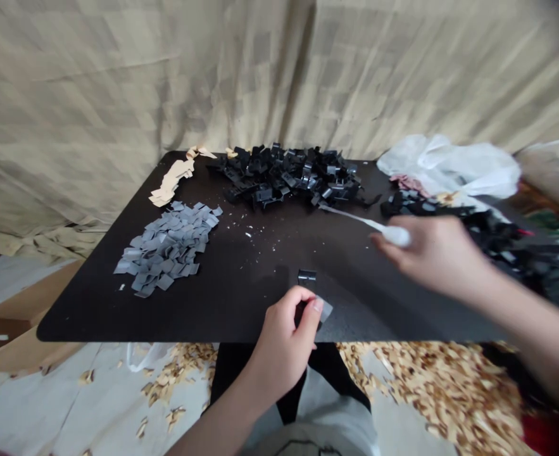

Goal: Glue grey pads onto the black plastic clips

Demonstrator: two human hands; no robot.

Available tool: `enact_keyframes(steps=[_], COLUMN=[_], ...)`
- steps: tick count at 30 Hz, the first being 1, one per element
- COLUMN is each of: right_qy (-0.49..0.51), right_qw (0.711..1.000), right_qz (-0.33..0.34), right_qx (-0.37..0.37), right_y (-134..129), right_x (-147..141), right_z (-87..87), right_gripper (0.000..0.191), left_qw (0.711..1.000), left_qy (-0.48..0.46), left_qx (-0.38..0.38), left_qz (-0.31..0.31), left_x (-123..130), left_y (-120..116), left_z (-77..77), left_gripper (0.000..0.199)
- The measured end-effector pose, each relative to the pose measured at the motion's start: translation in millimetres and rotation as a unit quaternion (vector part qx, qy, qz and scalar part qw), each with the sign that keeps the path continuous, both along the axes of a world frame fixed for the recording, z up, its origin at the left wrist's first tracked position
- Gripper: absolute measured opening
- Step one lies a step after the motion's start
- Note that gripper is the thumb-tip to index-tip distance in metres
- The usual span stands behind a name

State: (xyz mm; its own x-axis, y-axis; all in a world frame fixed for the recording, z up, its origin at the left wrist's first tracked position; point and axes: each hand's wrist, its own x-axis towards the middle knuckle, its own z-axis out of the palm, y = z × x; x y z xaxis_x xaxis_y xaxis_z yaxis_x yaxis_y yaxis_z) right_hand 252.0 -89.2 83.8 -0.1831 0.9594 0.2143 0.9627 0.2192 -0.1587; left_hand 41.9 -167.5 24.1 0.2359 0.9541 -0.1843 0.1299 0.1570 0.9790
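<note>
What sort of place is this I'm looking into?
Probably a small, makeshift assembly workspace: a dark table bears a heap of glossy black parts and a pile of small grey squares, while pale scraps litter the floor.

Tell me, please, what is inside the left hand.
The left hand pinches a grey piece; only its outer part shows. A black clip shows just past the fingers; I cannot tell whether it is held. The palm is covered from view.
</note>
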Motion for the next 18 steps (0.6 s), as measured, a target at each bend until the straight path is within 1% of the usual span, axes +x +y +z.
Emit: enact_keyframes(steps=[1,2,3,4,5,6,7,8,10,13,16,18], right_qy=[0.154,0.276,0.382,0.462,0.532,0.588,0.628,0.658,0.688,0.704,0.716,0.727], right_qw=[0.986,0.951,0.904,0.853,0.804,0.761,0.727,0.702,0.675,0.654,0.636,0.617], right_qz=[-0.039,-0.07,-0.092,-0.104,-0.111,-0.111,-0.112,-0.113,-0.12,-0.136,-0.161,-0.185], right_qx=[-0.055,-0.122,-0.171,-0.219,-0.242,-0.253,-0.254,-0.248,-0.238,-0.242,-0.237,-0.237], right_y=[-8.9,-18.5,-28.3,-37.8,-46.6,-54.2,-60.2,-64.5,-68.2,-66.7,-64.4,-63.5], right_x=[-7.1,-16.6,-27.8,-39.8,-51.6,-62.2,-71.0,-77.6,-84.0,-82.6,-79.6,-79.5], right_z=[-18.6,-36.7,-53.1,-67.1,-78.1,-85.9,-90.8,-93.4,-94.3,-93.3,-95.0,-97.3], right_gripper=[0.034,0.039,0.04,0.039,0.039,0.037,0.035,0.032,0.027,0.022,0.018,0.017], left_qw=[1.0,1.0,1.0,1.0,1.0,0.999,0.999,0.999,0.999,0.998,0.998,0.998], left_qy=[-0.004,-0.009,-0.013,-0.016,-0.016,-0.014,-0.009,-0.003,0.01,0.025,0.026,0.024], left_qx=[0.002,0.002,0.003,0.005,0.008,0.013,0.02,0.026,0.036,0.038,0.046,0.06], left_qz=[0.008,0.015,0.02,0.023,0.025,0.027,0.029,0.032,0.04,0.044,0.031,0.024], left_x=[0.5,1.2,1.9,2.7,3.4,4.0,4.4,4.7,5.2,6.7,9.1,9.6], left_y=[1.6,3.1,4.5,5.8,6.9,7.8,8.5,8.9,9.3,8.8,7.3,6.0], left_z=[-2.9,-5.4,-7.6,-9.4,-10.7,-11.8,-12.7,-13.4,-14.9,-17.1,-17.9,-17.9], left_gripper=[0.021,0.021,0.022,0.022,0.022,0.022,0.022,0.022,0.022,0.023,0.022,0.022])
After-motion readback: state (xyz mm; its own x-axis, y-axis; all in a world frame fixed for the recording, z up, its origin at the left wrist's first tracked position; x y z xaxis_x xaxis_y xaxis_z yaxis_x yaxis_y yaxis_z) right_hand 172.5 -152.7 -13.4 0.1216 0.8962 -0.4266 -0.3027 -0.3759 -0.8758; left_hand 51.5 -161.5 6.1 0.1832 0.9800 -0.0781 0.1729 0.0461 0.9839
